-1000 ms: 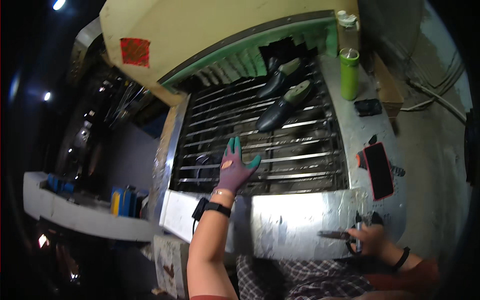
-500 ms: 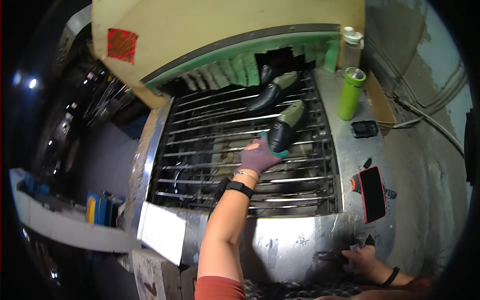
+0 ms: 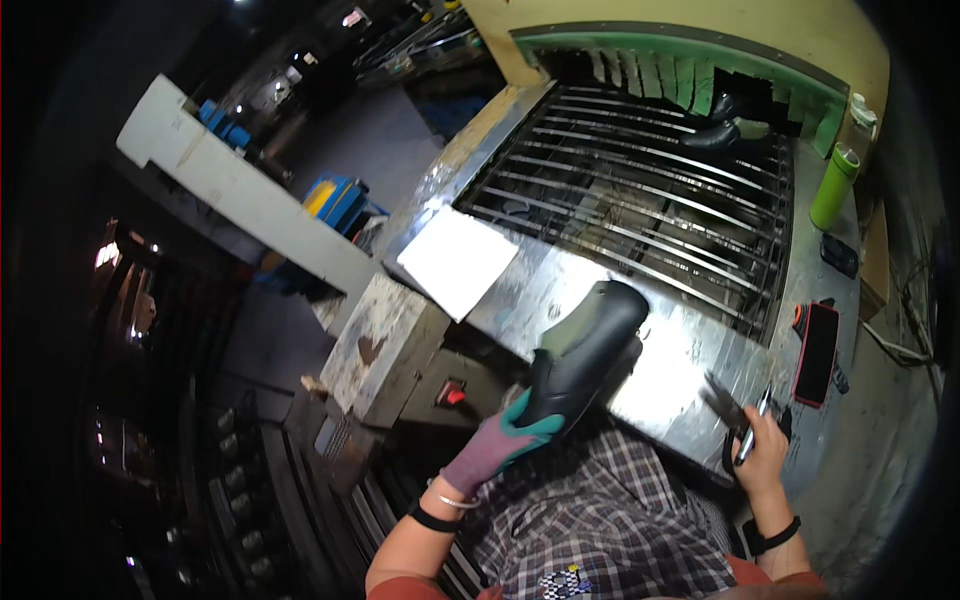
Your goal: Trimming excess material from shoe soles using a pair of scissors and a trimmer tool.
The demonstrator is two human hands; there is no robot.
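Note:
My left hand (image 3: 507, 437), in a purple glove with green fingertips, grips a black shoe (image 3: 592, 358) by its lower end. The shoe is tilted, over the near edge of the metal ledge, with a grey-green shoe last (image 3: 570, 332) showing at its opening. At the right end of the ledge my bare right hand (image 3: 766, 448) is closed around a slim silver pen (image 3: 752, 428). A dark tool (image 3: 722, 402), blurred, is beside those fingers; whether they touch it I cannot tell.
Another black shoe (image 3: 712, 136) lies on the roller rack (image 3: 640, 190), near the green flap curtain (image 3: 650, 82). White paper (image 3: 460, 262) lies at the ledge's left. A red-edged phone (image 3: 817, 355), black case (image 3: 839, 256) and green bottle (image 3: 834, 188) are along the right side.
My left hand has lifted the nearer shoe off the rack and brought it toward me, over the ledge. My right hand has risen with the pen. The view has turned left.

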